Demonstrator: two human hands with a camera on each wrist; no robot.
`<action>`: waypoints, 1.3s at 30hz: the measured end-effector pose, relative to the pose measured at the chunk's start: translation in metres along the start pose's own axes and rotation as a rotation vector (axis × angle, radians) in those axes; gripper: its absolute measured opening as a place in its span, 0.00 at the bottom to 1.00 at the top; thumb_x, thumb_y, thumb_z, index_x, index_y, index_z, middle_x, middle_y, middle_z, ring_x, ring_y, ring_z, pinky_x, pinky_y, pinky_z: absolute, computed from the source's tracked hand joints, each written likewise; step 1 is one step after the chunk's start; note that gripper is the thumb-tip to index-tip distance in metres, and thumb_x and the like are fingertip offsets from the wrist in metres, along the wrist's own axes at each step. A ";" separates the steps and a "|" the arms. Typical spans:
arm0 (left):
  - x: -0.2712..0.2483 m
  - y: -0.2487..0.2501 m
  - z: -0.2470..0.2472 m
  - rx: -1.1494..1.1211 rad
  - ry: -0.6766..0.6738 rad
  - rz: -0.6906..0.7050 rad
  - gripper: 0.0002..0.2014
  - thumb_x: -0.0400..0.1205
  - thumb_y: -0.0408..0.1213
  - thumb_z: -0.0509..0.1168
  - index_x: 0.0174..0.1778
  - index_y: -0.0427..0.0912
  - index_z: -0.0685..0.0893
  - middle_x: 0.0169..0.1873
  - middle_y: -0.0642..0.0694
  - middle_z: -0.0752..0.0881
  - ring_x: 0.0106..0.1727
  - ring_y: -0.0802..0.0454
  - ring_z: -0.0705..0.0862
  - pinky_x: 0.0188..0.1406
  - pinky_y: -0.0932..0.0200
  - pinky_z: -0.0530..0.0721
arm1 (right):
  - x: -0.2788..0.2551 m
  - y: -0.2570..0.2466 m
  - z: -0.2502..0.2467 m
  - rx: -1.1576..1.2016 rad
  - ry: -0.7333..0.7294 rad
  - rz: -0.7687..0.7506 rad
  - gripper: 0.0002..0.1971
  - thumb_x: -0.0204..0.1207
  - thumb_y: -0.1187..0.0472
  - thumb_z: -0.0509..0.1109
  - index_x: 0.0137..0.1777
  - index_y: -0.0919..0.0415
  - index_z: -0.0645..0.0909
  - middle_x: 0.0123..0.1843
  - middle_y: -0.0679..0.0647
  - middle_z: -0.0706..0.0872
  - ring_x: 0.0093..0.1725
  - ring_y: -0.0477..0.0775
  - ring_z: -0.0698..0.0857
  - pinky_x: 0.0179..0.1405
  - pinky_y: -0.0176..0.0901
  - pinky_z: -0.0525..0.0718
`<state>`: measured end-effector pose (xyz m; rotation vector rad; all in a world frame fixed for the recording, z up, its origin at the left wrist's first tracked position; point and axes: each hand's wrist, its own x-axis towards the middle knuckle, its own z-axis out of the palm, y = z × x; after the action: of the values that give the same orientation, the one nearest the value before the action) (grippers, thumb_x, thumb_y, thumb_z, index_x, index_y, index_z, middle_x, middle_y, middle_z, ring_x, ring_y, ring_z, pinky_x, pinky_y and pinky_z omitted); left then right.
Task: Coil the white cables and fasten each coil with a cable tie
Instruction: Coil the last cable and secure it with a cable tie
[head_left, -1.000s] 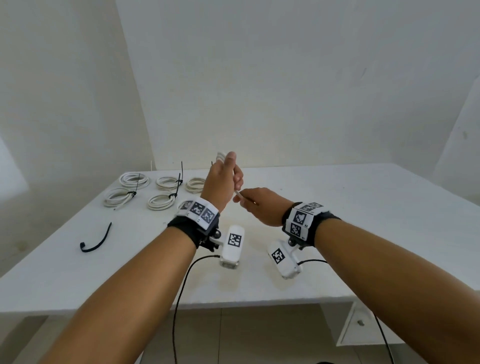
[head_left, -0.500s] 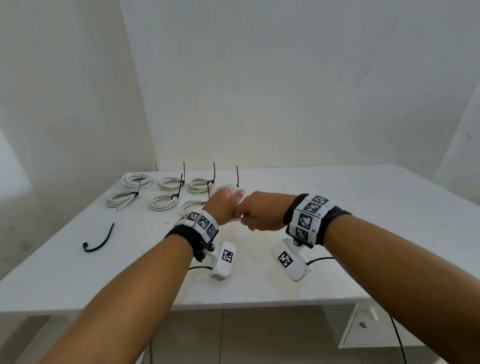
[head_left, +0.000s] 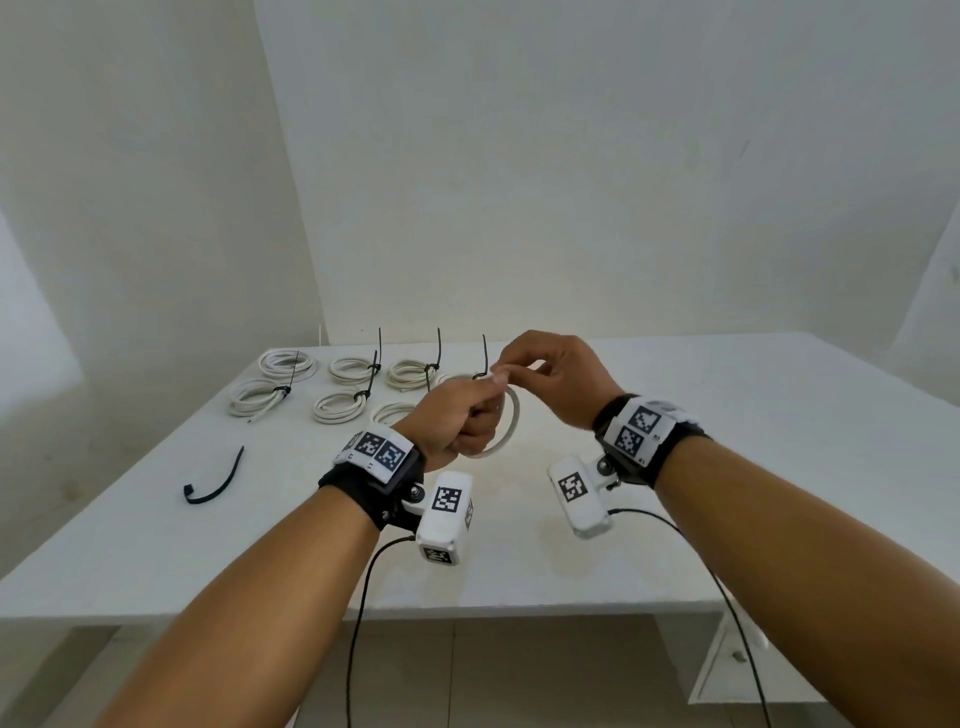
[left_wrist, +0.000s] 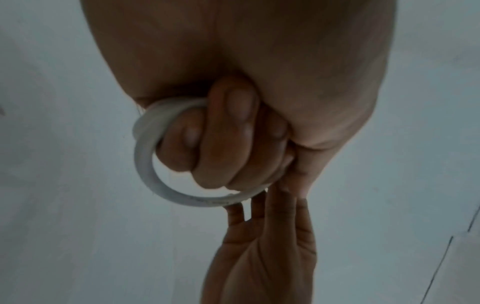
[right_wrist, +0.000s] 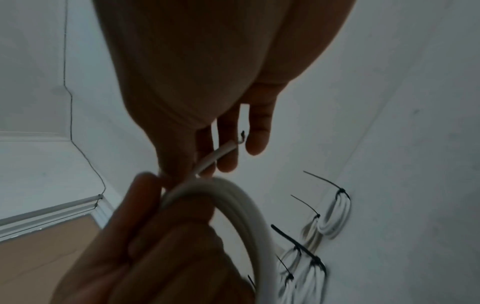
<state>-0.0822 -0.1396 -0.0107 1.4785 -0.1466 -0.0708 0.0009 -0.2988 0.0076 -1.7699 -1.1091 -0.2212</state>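
Observation:
My left hand (head_left: 464, 417) grips a small coil of white cable (head_left: 512, 422) in its fist above the table's middle. The left wrist view shows the coil (left_wrist: 144, 162) looped round the curled fingers (left_wrist: 228, 142). My right hand (head_left: 506, 372) sits just above the left fist and pinches the cable's free end (right_wrist: 221, 153) between thumb and forefinger, its other fingers spread. A bit of bare wire sticks out of that end. One loose black cable tie (head_left: 214, 482) lies on the table to the left.
Several white coils (head_left: 345, 385) bound with black ties lie in rows at the table's (head_left: 727, 467) back left, also seen in the right wrist view as tied coils (right_wrist: 333, 216). Walls close in behind and on the left. A white drawer unit (head_left: 727, 670) stands under the right side.
Both hands lifted from near the tabletop. The right hand moved up and over the left fist with the cable end, and a loop of the coil now shows beside the left hand.

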 end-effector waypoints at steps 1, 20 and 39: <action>0.000 0.000 0.000 -0.054 0.004 0.014 0.21 0.88 0.45 0.55 0.29 0.46 0.61 0.16 0.54 0.59 0.14 0.60 0.55 0.12 0.67 0.51 | -0.004 0.002 0.006 0.017 0.023 0.013 0.03 0.79 0.58 0.74 0.48 0.55 0.90 0.46 0.45 0.91 0.48 0.45 0.89 0.46 0.39 0.85; -0.014 0.021 -0.010 0.017 0.199 0.033 0.31 0.75 0.69 0.58 0.18 0.46 0.64 0.12 0.48 0.60 0.23 0.43 0.84 0.31 0.57 0.80 | -0.014 -0.004 0.048 0.197 0.099 0.075 0.12 0.82 0.65 0.69 0.58 0.52 0.90 0.46 0.50 0.94 0.49 0.55 0.91 0.55 0.45 0.86; -0.052 0.007 -0.082 -0.361 0.806 0.079 0.22 0.79 0.45 0.68 0.22 0.46 0.68 0.16 0.50 0.62 0.15 0.54 0.58 0.18 0.66 0.55 | 0.034 -0.048 0.135 -0.242 -0.147 -0.060 0.11 0.85 0.64 0.60 0.59 0.63 0.84 0.45 0.56 0.87 0.43 0.55 0.83 0.46 0.46 0.80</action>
<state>-0.1224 -0.0511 -0.0131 1.0459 0.4421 0.5339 -0.0602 -0.1657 -0.0077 -1.9938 -1.2852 -0.2746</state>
